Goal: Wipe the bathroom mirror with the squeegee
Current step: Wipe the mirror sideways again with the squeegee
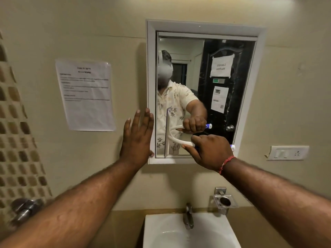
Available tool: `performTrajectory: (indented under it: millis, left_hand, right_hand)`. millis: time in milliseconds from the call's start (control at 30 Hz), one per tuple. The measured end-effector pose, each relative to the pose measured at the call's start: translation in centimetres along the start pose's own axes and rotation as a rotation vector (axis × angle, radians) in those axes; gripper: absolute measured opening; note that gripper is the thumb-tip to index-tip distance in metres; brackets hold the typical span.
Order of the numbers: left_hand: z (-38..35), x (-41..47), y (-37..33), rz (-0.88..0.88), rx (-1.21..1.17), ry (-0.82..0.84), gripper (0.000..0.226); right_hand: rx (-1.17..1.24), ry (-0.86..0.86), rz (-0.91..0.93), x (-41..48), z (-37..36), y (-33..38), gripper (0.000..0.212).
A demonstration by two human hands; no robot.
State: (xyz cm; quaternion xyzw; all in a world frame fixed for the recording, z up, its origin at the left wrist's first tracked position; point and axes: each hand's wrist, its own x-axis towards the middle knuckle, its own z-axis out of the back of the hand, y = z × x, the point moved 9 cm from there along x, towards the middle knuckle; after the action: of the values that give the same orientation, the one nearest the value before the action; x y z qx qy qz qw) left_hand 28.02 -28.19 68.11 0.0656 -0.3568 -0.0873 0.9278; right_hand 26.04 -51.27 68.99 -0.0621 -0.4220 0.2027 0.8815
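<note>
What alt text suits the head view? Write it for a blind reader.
The right hand grips a white squeegee, blade upright against the left side of the bathroom mirror, while the left hand lies flat at its white frame. A white sink sits below.

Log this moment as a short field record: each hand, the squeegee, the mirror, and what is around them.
left hand: flat, fingers straight, on the wall at the mirror's left frame edge
right hand: grips the squeegee handle
squeegee: white, blade upright on the glass, low and near the left side
mirror: white-framed, on the wall
below: sink with tap
left of mirror: paper sheet stuck to the wall
</note>
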Motion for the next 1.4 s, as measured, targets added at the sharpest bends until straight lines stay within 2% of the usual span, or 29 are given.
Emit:
performTrajectory:
  millis: [667, 1167, 1400]
  left_hand:
    - [-1.2, 0.4, 0.3, -0.015, 0.033, -0.032, 0.166]
    - [-1.3, 0.3, 0.2, -0.023, 0.034, -0.028, 0.164]
    - [-1.2, 0.2, -0.1, -0.036, 0.014, -0.091, 0.166]
  right_hand:
    - [0.030, 0.007, 0.005, 2.0, -0.7, 2.7, 0.060]
    - [0.028, 0.012, -0.002, 1.6, -0.5, 1.9, 0.059]
    - [-0.002, 0.058, -0.028, 0.1, -0.3, -1.6, 0.058]
